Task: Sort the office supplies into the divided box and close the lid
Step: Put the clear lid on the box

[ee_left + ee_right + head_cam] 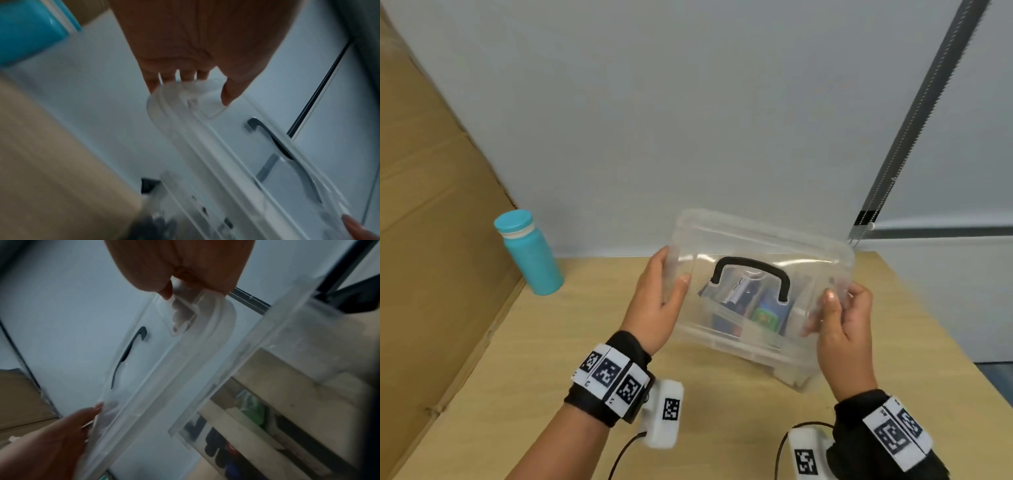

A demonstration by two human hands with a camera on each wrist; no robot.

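Head view shows both hands holding a clear lid tilted above a clear box on a wooden table. Left hand grips the lid's left end, thumb on top and fingers behind the rim. Right hand grips the right end the same way, thumb pressed on the upper face. A black handle sits on the lid's middle. Through the plastic, supplies lie in the box: dark pieces, something blue, and a green-faced item; dividers blur which compartment each is in. A teal bottle stands well left of the box, against cardboard. A dark strip runs down the wall at right.

Left wrist view adds what the head view hides: the underside of the grip, with fingers curled over the lid edge and the thumb closing on the latch tab. The right thumb tip shows at the far corner. The bottle fills the upper left, blurred.

Right wrist view alone shows the gap: the lid hangs apart from the box rim, not seated. Fingers show through the latch recess, pinching it. The left hand holds the far end.
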